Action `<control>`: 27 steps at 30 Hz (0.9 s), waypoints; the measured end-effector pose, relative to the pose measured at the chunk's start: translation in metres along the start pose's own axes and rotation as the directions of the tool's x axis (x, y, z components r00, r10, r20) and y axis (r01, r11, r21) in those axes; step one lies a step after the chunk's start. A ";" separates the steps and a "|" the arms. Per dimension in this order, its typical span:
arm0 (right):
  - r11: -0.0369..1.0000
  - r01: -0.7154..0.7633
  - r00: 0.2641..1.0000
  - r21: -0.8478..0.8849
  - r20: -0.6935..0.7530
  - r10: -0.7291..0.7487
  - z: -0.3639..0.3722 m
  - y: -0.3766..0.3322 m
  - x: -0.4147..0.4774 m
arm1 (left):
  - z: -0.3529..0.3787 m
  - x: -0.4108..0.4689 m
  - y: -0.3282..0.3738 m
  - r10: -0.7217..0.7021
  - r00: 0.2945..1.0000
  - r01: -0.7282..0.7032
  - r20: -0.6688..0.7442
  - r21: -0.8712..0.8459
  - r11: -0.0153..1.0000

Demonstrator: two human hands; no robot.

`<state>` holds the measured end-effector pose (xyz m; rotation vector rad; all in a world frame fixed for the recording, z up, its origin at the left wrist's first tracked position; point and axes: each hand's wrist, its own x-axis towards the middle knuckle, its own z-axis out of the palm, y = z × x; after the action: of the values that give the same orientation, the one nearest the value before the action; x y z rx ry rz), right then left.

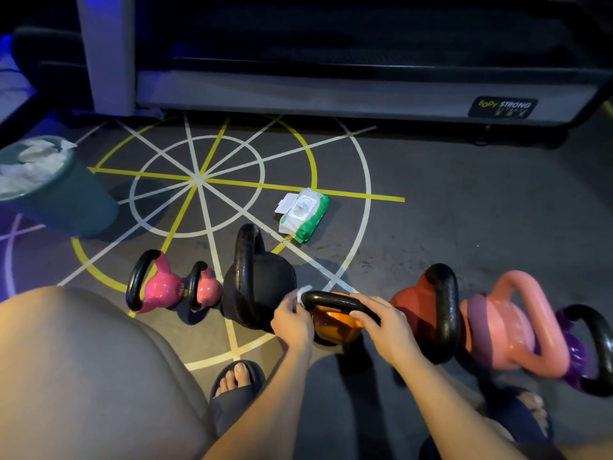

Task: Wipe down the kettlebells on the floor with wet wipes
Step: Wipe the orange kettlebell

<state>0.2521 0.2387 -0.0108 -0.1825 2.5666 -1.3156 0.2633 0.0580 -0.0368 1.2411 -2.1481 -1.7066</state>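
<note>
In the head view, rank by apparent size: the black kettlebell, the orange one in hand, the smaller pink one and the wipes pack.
1. black kettlebell, clearly largest.
2. orange kettlebell, partly hidden by the left hand and right hand, so unsure.
3. wipes pack, about level with the orange one; it lies farther off.
4. smaller pink kettlebell.

Gym showing: row of coloured, black-handled kettlebells (172, 287) lining grey floor with yellow-white agility markings (199, 179), grey machine base bearing "BODY STRONG" label (502, 107).
</note>
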 end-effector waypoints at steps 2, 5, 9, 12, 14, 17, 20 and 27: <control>1.000 0.006 1.000 0.008 -0.011 -0.005 -0.001 -0.002 0.002 | 0.000 -0.009 0.002 0.129 0.989 -0.122 -0.073 0.093 0.988; 1.000 0.001 1.000 0.004 -0.006 -0.001 0.000 -0.001 0.001 | -0.002 0.005 -0.020 0.102 0.995 -0.100 0.004 0.243 0.965; 1.000 -0.022 0.997 -0.015 0.067 0.023 0.001 0.003 -0.001 | -0.003 0.014 -0.030 -0.112 0.967 0.044 0.228 0.285 0.958; 0.999 -0.042 0.996 -0.020 0.078 0.044 -0.001 0.003 0.001 | -0.003 0.003 -0.022 -0.103 0.992 0.092 0.069 0.150 0.984; 0.999 -0.029 0.998 -0.018 0.054 0.030 -0.003 -0.001 0.004 | -0.006 -0.006 -0.011 -0.063 0.997 0.066 -0.051 0.057 0.996; 1.000 -0.022 0.999 -0.021 0.045 0.023 -0.006 -0.003 0.008 | -0.007 -0.005 0.000 0.029 0.997 -0.029 -0.069 0.010 1.000; 0.999 -0.036 0.996 -0.037 0.081 0.039 -0.003 -0.002 0.003 | -0.009 0.008 -0.007 0.042 0.993 -0.058 0.111 0.139 0.989; 0.998 -0.050 0.998 -0.025 0.042 0.051 0.002 -0.001 -0.002 | -0.003 0.013 -0.029 -0.178 0.975 0.151 0.130 0.197 0.969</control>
<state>0.2544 0.2368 -0.0109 -0.1471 2.5352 -1.2508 0.2715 0.0465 -0.0655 1.4193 -2.4004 -1.7435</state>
